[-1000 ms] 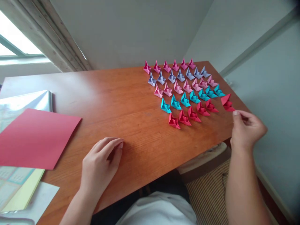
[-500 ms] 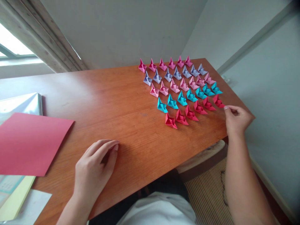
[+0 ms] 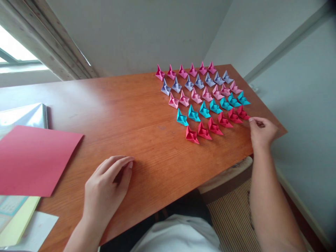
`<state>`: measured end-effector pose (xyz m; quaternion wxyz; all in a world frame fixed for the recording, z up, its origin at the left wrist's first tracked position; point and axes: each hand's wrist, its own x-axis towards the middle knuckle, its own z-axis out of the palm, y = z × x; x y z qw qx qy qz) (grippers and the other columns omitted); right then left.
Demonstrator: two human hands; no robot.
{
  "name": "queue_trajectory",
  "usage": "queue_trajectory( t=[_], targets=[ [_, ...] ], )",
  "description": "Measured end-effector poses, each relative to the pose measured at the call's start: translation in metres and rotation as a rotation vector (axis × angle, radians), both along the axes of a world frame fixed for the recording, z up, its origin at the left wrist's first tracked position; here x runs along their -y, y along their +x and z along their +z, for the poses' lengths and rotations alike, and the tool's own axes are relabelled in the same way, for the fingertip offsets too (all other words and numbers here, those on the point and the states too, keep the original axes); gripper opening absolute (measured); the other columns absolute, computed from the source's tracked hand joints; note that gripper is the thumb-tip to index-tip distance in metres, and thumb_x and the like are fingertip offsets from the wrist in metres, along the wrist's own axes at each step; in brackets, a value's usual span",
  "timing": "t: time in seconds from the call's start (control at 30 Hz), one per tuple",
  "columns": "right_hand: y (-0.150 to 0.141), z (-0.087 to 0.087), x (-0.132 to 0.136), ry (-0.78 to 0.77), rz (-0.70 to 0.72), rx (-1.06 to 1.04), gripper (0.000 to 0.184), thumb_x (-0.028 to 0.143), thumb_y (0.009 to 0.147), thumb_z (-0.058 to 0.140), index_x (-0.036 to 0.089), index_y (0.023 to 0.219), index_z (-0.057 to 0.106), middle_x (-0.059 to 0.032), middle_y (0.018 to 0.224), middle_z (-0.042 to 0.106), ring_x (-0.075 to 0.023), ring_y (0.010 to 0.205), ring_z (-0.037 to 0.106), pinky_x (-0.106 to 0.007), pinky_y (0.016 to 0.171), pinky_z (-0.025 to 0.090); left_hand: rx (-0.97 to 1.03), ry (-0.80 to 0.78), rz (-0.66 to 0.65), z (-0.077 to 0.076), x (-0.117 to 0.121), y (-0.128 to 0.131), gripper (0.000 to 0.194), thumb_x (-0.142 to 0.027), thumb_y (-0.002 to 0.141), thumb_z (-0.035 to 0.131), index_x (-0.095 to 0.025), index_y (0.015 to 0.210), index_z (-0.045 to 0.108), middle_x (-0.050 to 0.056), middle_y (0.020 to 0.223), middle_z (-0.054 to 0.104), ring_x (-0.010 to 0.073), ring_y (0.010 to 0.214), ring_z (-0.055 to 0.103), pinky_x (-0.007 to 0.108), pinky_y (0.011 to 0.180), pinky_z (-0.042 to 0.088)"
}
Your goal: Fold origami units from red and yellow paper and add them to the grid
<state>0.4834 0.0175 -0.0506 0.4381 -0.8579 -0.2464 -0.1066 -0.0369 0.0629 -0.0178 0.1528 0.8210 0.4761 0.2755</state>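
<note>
as its palm is hidden, i cannot tell if the curled left hand (image 3: 106, 185) holds anything; the view crops the red sheet (image 3: 36, 159); the right hand (image 3: 263, 131) pinches the tip of the rightmost red origami boat (image 3: 242, 113) of 6.

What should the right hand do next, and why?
Probably ease its fingers open and let go: the right hand pinches only the tip of the end red boat, which appears to rest on the table, close beside its neighbour in the row.
</note>
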Motion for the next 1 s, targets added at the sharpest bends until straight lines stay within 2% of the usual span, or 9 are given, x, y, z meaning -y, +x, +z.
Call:
queue_trajectory(
  t=[0.3, 0.7, 1.0],
  targets=[
    [0.000, 0.002, -0.002, -0.023, 0.001, -0.011, 0.013, 0.004, 0.066, 0.078, 0.015, 0.068, 0.070, -0.0021, 0.061, 0.063, -0.0141, 0.053, 0.052, -0.033, 0.063, 0.044, 0.016, -0.015, 0.002, -0.001, 0.000, 0.001, 0.010, -0.023, 0.096, 0.059, -0.026, 0.098, 0.068, 0.000, 0.096, 0.072, 0.0163, 0.086, 0.069, 0.028, 0.076, 0.053],
    [0.003, -0.006, 0.004, -0.064, 0.085, 0.053, 0.007, 0.011, 0.073, 0.075, 0.014, 0.079, 0.073, -0.0069, 0.072, 0.069, -0.0165, 0.062, 0.058, -0.032, 0.065, 0.046, 0.006, -0.014, 0.002, 0.002, 0.000, 0.002, 0.010, -0.023, 0.095, 0.058, -0.026, 0.098, 0.067, 0.000, 0.097, 0.072, 0.0167, 0.087, 0.069, 0.028, 0.079, 0.053],
    [0.006, -0.013, 0.010, -0.140, 0.122, 0.155, 0.019, 0.024, 0.082, 0.067, 0.012, 0.093, 0.077, -0.0120, 0.084, 0.074, -0.0184, 0.070, 0.063, -0.030, 0.071, 0.050, -0.036, -0.013, 0.010, 0.002, 0.000, 0.001, 0.011, -0.025, 0.097, 0.057, -0.024, 0.098, 0.068, 0.000, 0.097, 0.072, 0.0159, 0.088, 0.069, 0.027, 0.080, 0.054]
  ],
)
